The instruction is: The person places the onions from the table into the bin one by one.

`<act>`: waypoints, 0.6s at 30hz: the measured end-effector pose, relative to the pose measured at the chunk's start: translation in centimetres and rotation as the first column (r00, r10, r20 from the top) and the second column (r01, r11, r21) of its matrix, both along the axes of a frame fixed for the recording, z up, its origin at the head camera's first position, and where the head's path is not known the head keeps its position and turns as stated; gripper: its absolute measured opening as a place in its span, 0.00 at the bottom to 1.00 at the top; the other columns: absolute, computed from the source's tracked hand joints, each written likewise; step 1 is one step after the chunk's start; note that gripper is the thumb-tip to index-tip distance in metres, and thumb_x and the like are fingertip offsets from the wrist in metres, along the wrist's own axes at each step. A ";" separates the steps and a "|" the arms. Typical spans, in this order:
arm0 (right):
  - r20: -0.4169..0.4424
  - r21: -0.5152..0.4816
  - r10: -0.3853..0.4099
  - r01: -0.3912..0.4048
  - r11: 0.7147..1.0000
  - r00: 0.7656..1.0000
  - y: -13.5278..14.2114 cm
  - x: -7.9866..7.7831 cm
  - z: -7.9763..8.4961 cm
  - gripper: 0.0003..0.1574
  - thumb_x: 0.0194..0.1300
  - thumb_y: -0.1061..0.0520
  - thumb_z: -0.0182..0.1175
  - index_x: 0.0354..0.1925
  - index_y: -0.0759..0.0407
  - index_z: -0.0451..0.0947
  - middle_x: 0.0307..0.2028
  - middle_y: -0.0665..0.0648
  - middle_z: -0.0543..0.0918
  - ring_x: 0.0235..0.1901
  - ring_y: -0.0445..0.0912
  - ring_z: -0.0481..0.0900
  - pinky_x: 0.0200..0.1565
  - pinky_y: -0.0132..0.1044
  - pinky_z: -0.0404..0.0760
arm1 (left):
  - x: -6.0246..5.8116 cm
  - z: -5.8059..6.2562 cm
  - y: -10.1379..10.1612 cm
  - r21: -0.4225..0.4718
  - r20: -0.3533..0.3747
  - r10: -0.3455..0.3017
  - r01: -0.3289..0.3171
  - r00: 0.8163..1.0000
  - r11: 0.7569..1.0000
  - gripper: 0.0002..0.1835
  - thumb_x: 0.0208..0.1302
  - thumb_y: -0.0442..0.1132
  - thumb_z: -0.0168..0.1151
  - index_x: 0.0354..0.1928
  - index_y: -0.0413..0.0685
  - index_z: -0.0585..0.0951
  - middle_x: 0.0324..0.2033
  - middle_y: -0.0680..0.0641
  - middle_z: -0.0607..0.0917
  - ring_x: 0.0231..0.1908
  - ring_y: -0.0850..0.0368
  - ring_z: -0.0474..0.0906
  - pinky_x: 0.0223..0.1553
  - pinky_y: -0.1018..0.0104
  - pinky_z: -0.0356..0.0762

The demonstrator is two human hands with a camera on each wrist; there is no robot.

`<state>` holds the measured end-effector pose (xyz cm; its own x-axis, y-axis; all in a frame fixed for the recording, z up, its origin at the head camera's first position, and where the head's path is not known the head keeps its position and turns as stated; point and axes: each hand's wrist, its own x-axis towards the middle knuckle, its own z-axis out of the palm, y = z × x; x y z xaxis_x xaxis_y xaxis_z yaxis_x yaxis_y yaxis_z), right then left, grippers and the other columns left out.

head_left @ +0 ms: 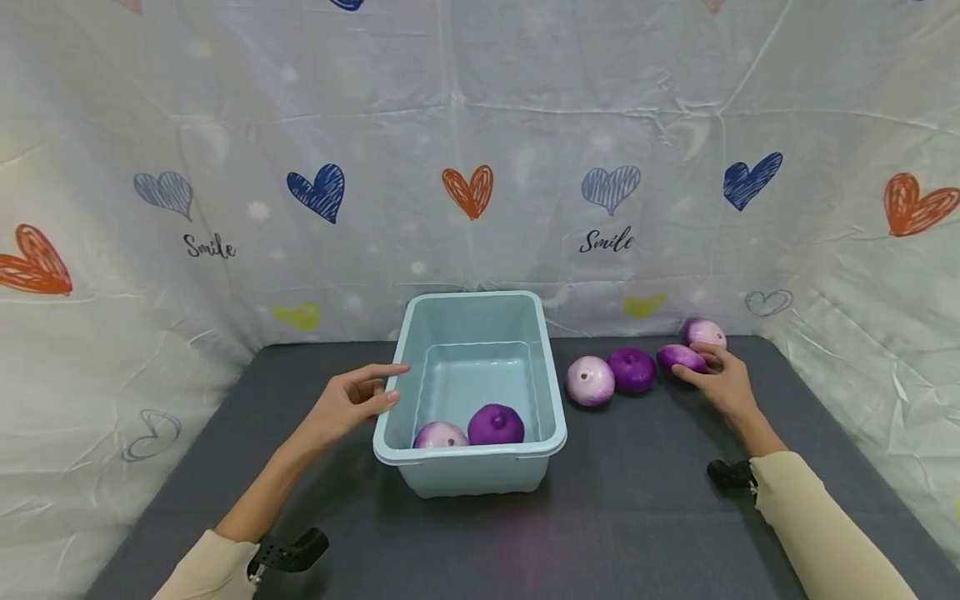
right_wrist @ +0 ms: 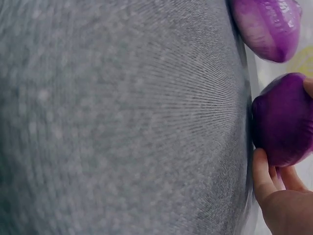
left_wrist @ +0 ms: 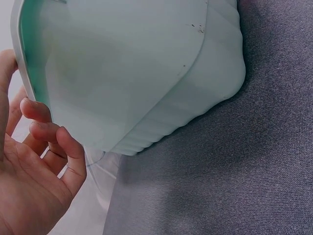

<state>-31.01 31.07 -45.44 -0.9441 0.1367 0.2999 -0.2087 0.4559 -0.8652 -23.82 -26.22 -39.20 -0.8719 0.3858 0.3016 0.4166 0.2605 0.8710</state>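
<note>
My right hand (head_left: pixel 720 379) grips a dark purple onion (head_left: pixel 678 358) at the right of the table, thumb on one side and fingers on the other. The right wrist view shows this onion (right_wrist: pixel 283 120) low over the cloth or touching it; I cannot tell which. Just behind it lies a pale purple onion (head_left: pixel 705 331). My left hand (head_left: pixel 348 400) holds the left rim of a light blue plastic bin (head_left: pixel 468 473), some fingers curled against its outside in the left wrist view. Inside the bin are a pale onion (head_left: pixel 440 435) and a dark purple onion (head_left: pixel 496 424).
Between the bin and my right hand sit another pale onion (head_left: pixel 590 381) and another dark purple onion (head_left: pixel 632 369), side by side. Dark grey cloth covers the table (head_left: pixel 622 517). A white curtain (head_left: pixel 525 167) printed with hearts hangs directly behind it.
</note>
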 end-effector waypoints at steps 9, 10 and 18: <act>0.020 -0.034 -0.006 0.007 0.999 1.000 0.8 0.8 0.6 0.36 0.66 0.55 0.72 0.65 0.71 0.72 0.58 0.76 0.76 0.46 0.42 0.77 0.40 0.24 0.72 | 0.1 0.0 0.1 -0.001 0.005 0.005 -0.005 1.000 1.000 0.22 0.74 0.33 0.61 0.67 0.40 0.77 0.25 0.30 0.68 0.23 0.58 0.67 0.29 0.62 0.70; 0.029 -0.032 -0.008 0.009 0.999 1.000 0.9 1.0 0.8 0.37 0.66 0.54 0.72 0.65 0.70 0.72 0.60 0.76 0.75 0.48 0.45 0.76 0.40 0.24 0.71 | 0.1 0.0 0.1 -0.001 0.006 0.006 -0.006 1.000 1.000 0.22 0.74 0.33 0.61 0.67 0.40 0.77 0.25 0.30 0.68 0.23 0.57 0.67 0.29 0.62 0.70; 0.032 -0.084 0.030 -0.027 0.996 0.999 1.5 1.8 2.5 0.37 0.68 0.53 0.70 0.66 0.69 0.70 0.62 0.74 0.71 0.49 0.43 0.76 0.40 0.23 0.76 | -0.1 -0.1 0.1 0.005 0.011 0.006 -0.006 1.000 1.000 0.22 0.74 0.32 0.61 0.67 0.37 0.76 0.23 0.39 0.70 0.23 0.54 0.67 0.29 0.62 0.70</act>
